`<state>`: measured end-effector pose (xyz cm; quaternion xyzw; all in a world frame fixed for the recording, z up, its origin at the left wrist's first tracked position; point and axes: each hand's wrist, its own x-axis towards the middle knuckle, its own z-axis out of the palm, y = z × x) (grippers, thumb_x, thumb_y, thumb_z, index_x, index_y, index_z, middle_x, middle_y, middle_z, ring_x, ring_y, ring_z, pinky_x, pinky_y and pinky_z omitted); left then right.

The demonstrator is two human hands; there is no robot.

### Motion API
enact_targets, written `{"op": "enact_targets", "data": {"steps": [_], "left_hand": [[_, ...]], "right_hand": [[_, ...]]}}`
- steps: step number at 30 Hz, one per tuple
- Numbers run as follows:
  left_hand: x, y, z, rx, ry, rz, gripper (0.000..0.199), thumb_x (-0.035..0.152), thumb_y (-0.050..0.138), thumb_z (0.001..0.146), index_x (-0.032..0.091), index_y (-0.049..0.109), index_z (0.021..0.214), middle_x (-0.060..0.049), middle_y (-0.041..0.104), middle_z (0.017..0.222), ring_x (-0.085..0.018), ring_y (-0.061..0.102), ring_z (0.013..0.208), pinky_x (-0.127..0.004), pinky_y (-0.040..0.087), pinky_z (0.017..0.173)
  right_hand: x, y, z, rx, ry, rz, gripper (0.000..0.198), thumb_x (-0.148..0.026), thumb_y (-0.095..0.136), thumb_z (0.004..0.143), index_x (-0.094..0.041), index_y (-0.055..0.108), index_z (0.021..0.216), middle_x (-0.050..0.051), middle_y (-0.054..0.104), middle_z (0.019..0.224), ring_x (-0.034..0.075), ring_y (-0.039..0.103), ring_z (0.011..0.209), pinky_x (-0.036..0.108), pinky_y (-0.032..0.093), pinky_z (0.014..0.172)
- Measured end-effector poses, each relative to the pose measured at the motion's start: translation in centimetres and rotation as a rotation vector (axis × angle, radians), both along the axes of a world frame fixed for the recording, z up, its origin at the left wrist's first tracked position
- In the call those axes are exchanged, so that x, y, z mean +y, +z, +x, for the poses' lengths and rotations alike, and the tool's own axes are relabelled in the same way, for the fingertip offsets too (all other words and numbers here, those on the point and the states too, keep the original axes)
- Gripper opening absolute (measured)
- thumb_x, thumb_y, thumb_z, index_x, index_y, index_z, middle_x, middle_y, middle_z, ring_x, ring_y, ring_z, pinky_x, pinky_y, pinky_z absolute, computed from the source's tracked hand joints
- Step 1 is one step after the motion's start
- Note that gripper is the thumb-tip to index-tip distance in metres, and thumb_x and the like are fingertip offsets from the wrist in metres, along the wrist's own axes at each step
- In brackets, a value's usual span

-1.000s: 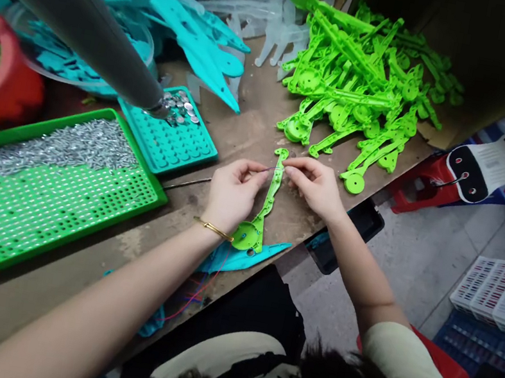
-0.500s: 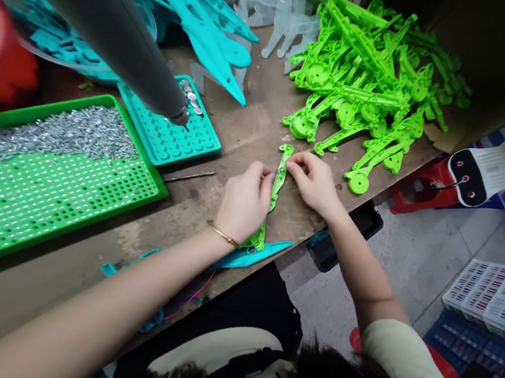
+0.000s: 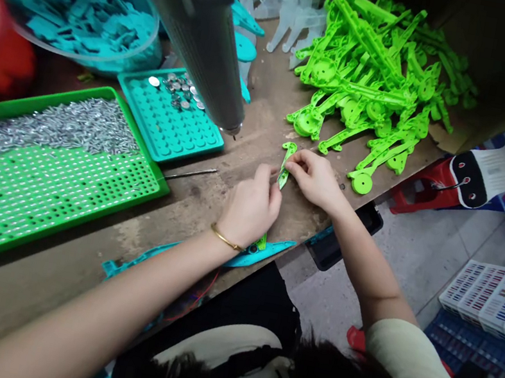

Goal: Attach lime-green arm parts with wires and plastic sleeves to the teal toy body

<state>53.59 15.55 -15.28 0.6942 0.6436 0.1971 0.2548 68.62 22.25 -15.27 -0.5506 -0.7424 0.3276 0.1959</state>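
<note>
A narrow lime-green plastic part (image 3: 289, 150) lies on the workbench between my two hands. My left hand (image 3: 248, 211) is closed, with thumb and forefinger at the part's left side, and covers much of its lower length. My right hand (image 3: 316, 177) pinches at the part's right edge; whatever is between its fingertips is too small to make out. Below my left wrist, a long turquoise plastic piece (image 3: 265, 254) rests along the bench edge, with the green part's lower end against it.
A dark cylindrical power screwdriver (image 3: 217, 59) hangs ahead of my left hand. Left stand a green tray (image 3: 49, 205) of screws, a turquoise tray (image 3: 178, 137) with metal discs and a clear bowl (image 3: 148, 47) of turquoise pieces. Lime-green parts (image 3: 372, 93) are heaped ahead.
The hanging screwdriver has swung right, uncovering more of the turquoise tray and the bowl. My left hand has shifted slightly right and up along the green part; my right hand has barely moved.
</note>
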Motion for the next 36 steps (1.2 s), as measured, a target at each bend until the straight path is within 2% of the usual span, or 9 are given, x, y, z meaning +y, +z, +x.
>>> {"op": "enact_targets", "data": {"steps": [5, 9, 17, 24, 28, 33, 36], "left_hand": [[0.0, 0.5, -0.3, -0.088, 0.019, -0.021, 0.023, 0.029, 0.047, 0.089, 0.017, 0.067, 0.091, -0.007, 0.071, 0.078, -0.022, 0.066, 0.073, -0.030, 0.044, 0.069], [-0.1, 0.1, -0.1, -0.115, -0.009, 0.026, 0.023, 0.027, 0.045, 0.089, 0.017, 0.065, 0.091, -0.006, 0.070, 0.077, -0.020, 0.065, 0.071, -0.030, 0.044, 0.069], [-0.3, -0.2, 0.4, 0.078, -0.093, 0.003, 0.025, 0.021, 0.036, 0.090, 0.015, 0.059, 0.099, -0.012, 0.070, 0.088, -0.025, 0.067, 0.083, -0.034, 0.047, 0.073], [-0.6, -0.4, 0.4, 0.072, -0.069, 0.004, 0.030, 0.019, 0.037, 0.087, 0.015, 0.054, 0.112, -0.009, 0.070, 0.083, -0.024, 0.068, 0.076, -0.032, 0.047, 0.069], [-0.6, -0.5, 0.3, 0.064, -0.091, 0.005, 0.027, 0.019, 0.036, 0.087, 0.015, 0.057, 0.104, -0.011, 0.070, 0.086, -0.025, 0.068, 0.081, -0.033, 0.048, 0.071], [-0.5, -0.4, 0.4, 0.105, -0.132, -0.025, 0.025, 0.018, 0.037, 0.087, 0.017, 0.059, 0.098, -0.011, 0.070, 0.086, -0.024, 0.068, 0.081, -0.033, 0.049, 0.072], [-0.4, -0.3, 0.6, 0.118, -0.123, -0.045, 0.025, 0.018, 0.038, 0.086, 0.016, 0.060, 0.098, -0.011, 0.070, 0.085, -0.024, 0.068, 0.080, -0.034, 0.049, 0.072]], "right_hand": [[0.4, 0.0, 0.1, 0.036, 0.001, -0.038, 0.011, -0.024, 0.056, 0.086, -0.016, 0.061, 0.079, -0.001, 0.061, 0.074, 0.012, 0.049, 0.066, 0.026, 0.036, 0.067], [0.5, 0.0, 0.0, 0.048, 0.012, -0.049, 0.011, -0.024, 0.056, 0.085, -0.016, 0.061, 0.079, -0.001, 0.061, 0.074, 0.011, 0.047, 0.064, 0.026, 0.036, 0.067], [0.6, 0.0, -0.3, -0.002, 0.006, -0.042, 0.011, -0.023, 0.056, 0.085, -0.016, 0.061, 0.078, -0.001, 0.061, 0.072, 0.012, 0.049, 0.066, 0.027, 0.036, 0.067], [0.7, -0.1, -0.3, 0.016, -0.014, -0.051, 0.012, -0.025, 0.057, 0.084, -0.017, 0.061, 0.076, -0.001, 0.060, 0.071, 0.013, 0.049, 0.066, 0.027, 0.036, 0.065], [0.7, -0.1, -0.4, -0.008, 0.005, -0.058, 0.012, -0.024, 0.057, 0.084, -0.017, 0.062, 0.077, 0.000, 0.061, 0.071, 0.013, 0.051, 0.066, 0.028, 0.038, 0.066], [-0.1, 0.2, -0.8, -0.230, 0.035, 0.076, 0.012, -0.023, 0.054, 0.088, -0.017, 0.064, 0.083, 0.004, 0.066, 0.083, 0.017, 0.057, 0.077, 0.031, 0.041, 0.074], [-1.3, 0.2, -0.7, -0.378, 0.143, 0.180, 0.022, -0.024, 0.044, 0.094, -0.016, 0.065, 0.096, 0.009, 0.066, 0.100, 0.021, 0.058, 0.092, 0.032, 0.043, 0.076]]}}
